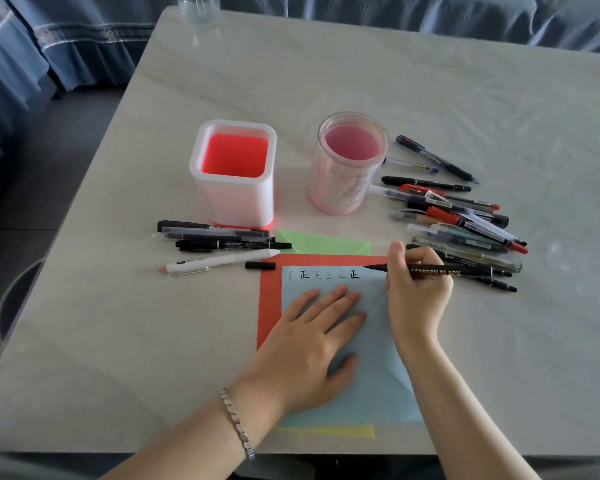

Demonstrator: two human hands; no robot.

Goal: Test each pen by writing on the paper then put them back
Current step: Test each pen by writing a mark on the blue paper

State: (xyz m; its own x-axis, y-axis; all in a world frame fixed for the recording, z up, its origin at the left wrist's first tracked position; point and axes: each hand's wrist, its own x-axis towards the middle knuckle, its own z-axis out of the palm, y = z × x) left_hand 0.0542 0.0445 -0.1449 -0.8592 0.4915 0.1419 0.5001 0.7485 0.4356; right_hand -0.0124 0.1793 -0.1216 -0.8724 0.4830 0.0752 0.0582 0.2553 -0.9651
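My right hand (417, 292) grips a black brush pen (465, 271) marked "CARBON BLACK", its tip just right of a row of several written characters (323, 274) at the top of the light blue paper (371, 386). My left hand (312, 341) lies flat on that paper, fingers spread. The pen's black cap (260, 265) rests on the table left of the paper. A pile of several pens (465, 216) is on the right, and a smaller group of pens (219, 239) is on the left.
Two pen holders stand behind the paper: a square white one with a red inside (234, 174) and a round clear pink one (349, 164). Red (269, 306), green (323, 242) and yellow (357, 432) sheets peek from under the blue one. A clear glass (198, 8) stands at the far edge.
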